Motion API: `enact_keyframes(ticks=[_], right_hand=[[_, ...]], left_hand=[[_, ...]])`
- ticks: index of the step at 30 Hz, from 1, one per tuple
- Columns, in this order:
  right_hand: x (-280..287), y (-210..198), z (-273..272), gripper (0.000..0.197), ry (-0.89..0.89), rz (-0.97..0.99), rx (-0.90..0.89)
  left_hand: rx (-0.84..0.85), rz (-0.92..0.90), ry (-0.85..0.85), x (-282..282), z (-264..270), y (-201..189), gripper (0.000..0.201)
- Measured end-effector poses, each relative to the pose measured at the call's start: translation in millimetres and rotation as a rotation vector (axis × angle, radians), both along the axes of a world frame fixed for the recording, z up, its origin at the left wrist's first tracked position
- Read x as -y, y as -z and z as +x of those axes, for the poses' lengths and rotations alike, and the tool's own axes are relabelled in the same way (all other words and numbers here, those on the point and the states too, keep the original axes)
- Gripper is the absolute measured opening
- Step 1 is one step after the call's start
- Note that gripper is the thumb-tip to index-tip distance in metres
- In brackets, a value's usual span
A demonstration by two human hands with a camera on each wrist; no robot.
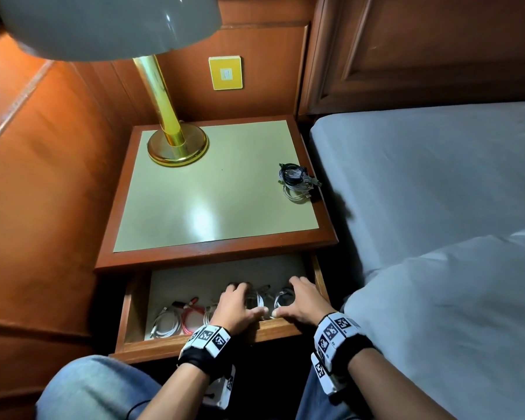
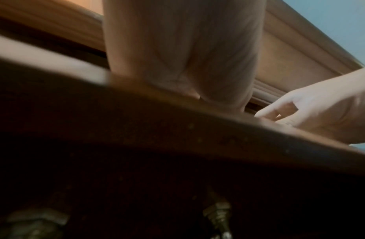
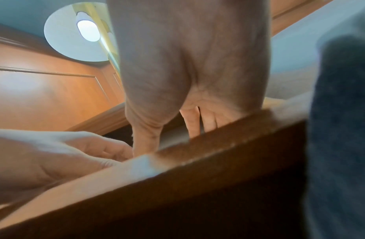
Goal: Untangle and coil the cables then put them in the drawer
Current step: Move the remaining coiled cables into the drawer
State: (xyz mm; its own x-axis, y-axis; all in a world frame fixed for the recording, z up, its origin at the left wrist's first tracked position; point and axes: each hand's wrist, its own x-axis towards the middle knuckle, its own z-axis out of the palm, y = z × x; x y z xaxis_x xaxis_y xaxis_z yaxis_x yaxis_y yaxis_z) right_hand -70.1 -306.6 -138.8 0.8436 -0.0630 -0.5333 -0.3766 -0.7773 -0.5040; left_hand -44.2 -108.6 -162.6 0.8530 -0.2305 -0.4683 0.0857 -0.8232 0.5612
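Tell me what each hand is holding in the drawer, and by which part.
Cannot be told for certain. Both the left hand and the right hand lie over white coiled cables in the drawer, fingers spread on top; no clear grip shows.

Your open drawer (image 1: pixel 134 316) holds white and red coiled cables (image 1: pixel 176 321) at its left; another coiled bundle (image 1: pixel 296 181) sits on the nightstand's right edge.

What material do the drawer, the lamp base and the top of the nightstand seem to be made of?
Drawer: reddish-brown wood, varnished, grain faintly visible on its front edge.
Lamp base: polished gold-coloured metal, probably brass, with mirror-like reflections.
Nightstand top: smooth pale green inset, perhaps laminate or glass, glossy glare, framed in wood.
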Motion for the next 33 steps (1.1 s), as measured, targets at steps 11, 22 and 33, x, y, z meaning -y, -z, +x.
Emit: enact_keyframes(ticks=[11,22,33], right_hand=[[13,-63,9,0.084,-0.024,0.034,0.329],[48,-113,75,0.077,0.060,-0.030,0.493],[89,-120,152,0.073,0.118,-0.100,0.484]], left_hand=[[0.254,-0.139,0.070,-3,21,-61,0.069],[0.387,-0.214,0.084,26,91,-116,0.064],[0.510,-0.173,0.168,95,182,-127,0.089]])
